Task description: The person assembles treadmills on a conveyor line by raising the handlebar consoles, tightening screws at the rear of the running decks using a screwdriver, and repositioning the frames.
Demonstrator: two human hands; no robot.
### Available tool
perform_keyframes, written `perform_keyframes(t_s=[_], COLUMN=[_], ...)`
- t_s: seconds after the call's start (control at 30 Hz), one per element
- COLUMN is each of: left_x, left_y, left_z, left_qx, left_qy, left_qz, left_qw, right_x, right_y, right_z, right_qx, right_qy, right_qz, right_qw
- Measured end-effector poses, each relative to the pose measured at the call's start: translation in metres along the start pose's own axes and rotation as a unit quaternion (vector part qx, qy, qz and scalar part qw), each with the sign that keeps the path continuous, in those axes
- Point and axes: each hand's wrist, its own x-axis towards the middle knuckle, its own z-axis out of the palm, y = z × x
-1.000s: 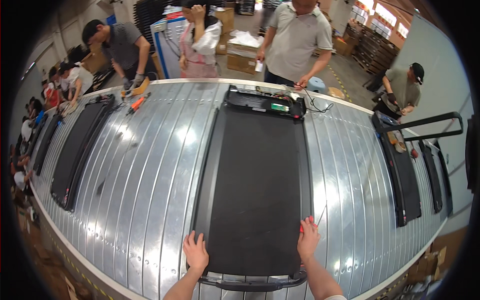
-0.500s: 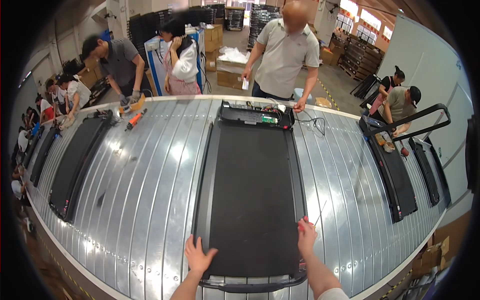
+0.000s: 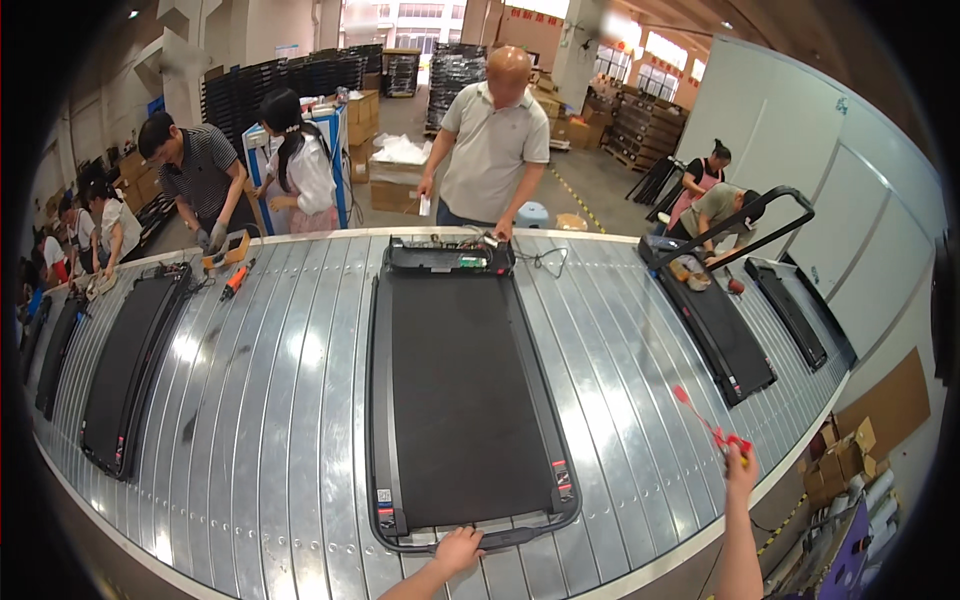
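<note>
A flat treadmill [image 3: 465,390] with a black belt lies lengthwise before me on the slatted metal table. My left hand [image 3: 458,550] is closed on the dark bar [image 3: 510,538] across its near end. Out to the right, above the bare slats, my right hand [image 3: 739,474] grips a small red and yellow thing [image 3: 738,447]; its kind is unclear. A thin red strip with a red end piece [image 3: 681,394] stretches from it toward the far left. At the treadmill's far end, the uncovered housing [image 3: 450,262] shows a green circuit board and wires.
Across the table a person [image 3: 495,150] has a hand at the housing. More treadmills lie left [image 3: 135,370] and right [image 3: 710,325], the right one with a raised handlebar [image 3: 765,225]. An orange power tool [image 3: 235,282] rests at the far left. Other people work around the table.
My left hand has gone from the treadmill's left side to its near bar. My right hand has swung away to the right with the red thing. The view has shifted.
</note>
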Motion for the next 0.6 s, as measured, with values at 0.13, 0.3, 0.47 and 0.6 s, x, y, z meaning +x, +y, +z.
perform_keyframes(t_s=[0.13, 0.3, 0.47, 0.6], left_x=[-0.010, -0.018, -0.038, -0.053], left_y=[0.003, 0.006, 0.002, 0.005], left_z=[-0.003, -0.009, -0.006, -0.014], left_qx=[-0.029, -0.019, -0.005, 0.043], left_qy=[-0.058, -0.017, -0.083, -0.127], left_qz=[-0.010, 0.004, -0.076, -0.094], left_qw=[0.998, 1.000, 0.994, 0.986], right_x=[-0.065, -0.175, -0.291, -0.323], right_y=[0.002, 0.027, 0.010, 0.042], right_z=[-0.136, -0.259, -0.297, -0.342], right_qx=[-0.023, -0.098, -0.225, 0.054], right_qy=[0.129, 0.206, 0.255, 0.224], right_qz=[-0.112, -0.018, -0.039, 0.031], right_qw=[0.985, 0.973, 0.939, 0.973])
